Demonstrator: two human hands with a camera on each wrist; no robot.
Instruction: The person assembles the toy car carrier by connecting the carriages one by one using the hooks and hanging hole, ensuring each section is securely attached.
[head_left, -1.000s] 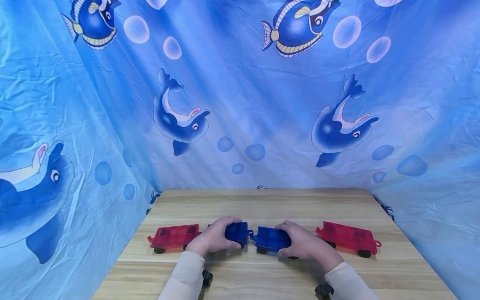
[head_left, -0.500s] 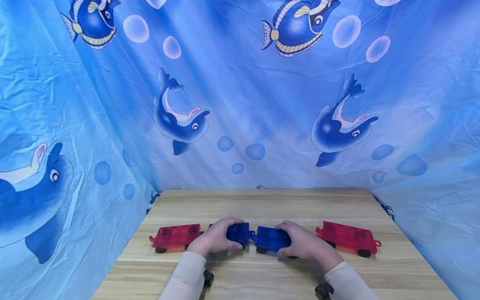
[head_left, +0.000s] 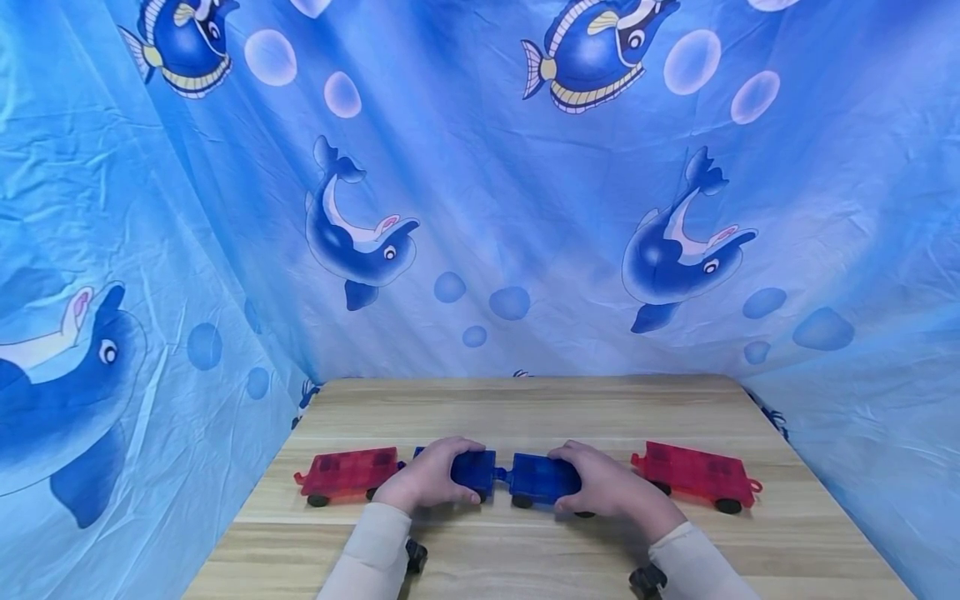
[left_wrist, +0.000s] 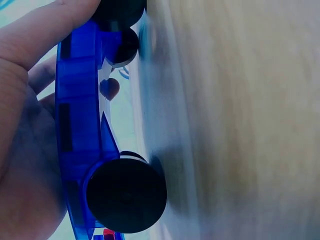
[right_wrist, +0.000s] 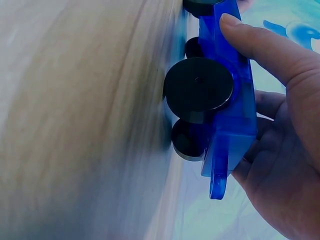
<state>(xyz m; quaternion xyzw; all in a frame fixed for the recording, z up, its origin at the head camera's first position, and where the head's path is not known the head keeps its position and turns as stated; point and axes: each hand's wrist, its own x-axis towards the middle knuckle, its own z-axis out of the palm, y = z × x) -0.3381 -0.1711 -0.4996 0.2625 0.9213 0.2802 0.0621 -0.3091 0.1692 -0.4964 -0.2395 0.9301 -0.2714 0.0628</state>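
Observation:
My left hand (head_left: 438, 472) grips a translucent blue toy train car (head_left: 474, 473) from above, thumb on the near side, fingers on the far side. In the left wrist view, its black wheels (left_wrist: 126, 195) are right at the tabletop. My right hand (head_left: 597, 480) holds a second blue toy train car (head_left: 542, 477) the same way; a free hook (right_wrist: 218, 184) shows at its end in the right wrist view. Between the two blue cars, their hooks (head_left: 502, 474) meet end to end. A red toy train car (head_left: 352, 473) sits left of my left hand, its end against the left blue car's hook.
Another red toy train car (head_left: 697, 475) stands apart at the right, just beyond my right hand. All this is on a wooden table (head_left: 525, 408), with a blue sea-print cloth (head_left: 480, 208) hanging behind and at both sides.
My left hand and its blue car shift slightly right, then back left and a little lower; the left red car follows. The hooks in the middle now lie level. My right hand stays almost still.

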